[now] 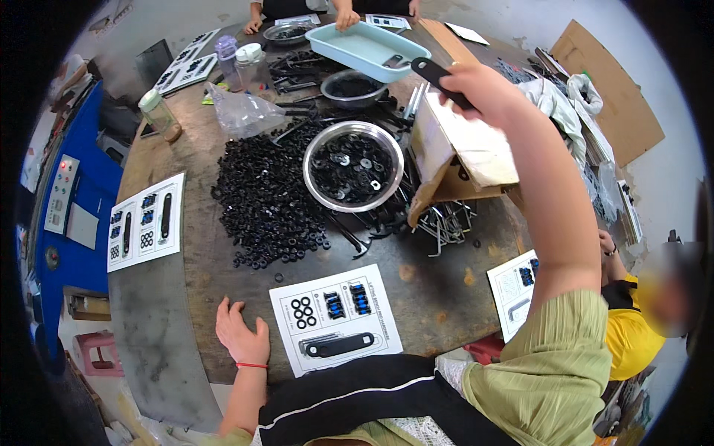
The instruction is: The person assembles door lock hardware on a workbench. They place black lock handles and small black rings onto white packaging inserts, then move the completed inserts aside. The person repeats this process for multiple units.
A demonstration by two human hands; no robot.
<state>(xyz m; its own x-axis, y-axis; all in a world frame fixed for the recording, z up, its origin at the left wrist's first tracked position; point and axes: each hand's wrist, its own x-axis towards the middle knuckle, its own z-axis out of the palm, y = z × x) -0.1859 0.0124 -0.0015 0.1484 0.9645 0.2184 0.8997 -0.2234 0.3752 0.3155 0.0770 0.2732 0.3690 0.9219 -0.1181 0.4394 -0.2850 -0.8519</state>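
Note:
My right hand (487,93) is raised over the far right of the table, its fingers closed round a flat black wrench (433,74) with a hole in its end. Just beyond it is a light blue tray (327,46) with a similar dark piece inside. Near the table's front edge rests my left hand (244,338), fingers spread and nothing in it. Beside that hand lies a white sheet (286,301) showing rings, bolt sets, hex keys and a black wrench; whether these are printed or real pieces I cannot tell.
A steel bowl (309,175) of black parts and washers stands mid-table, beside a heap of black nuts and bolts (260,201). An open cardboard box (476,167) has bent hex keys (446,227) before it. Another person's hand (346,18) touches the tray. Bottles (158,111) stand left.

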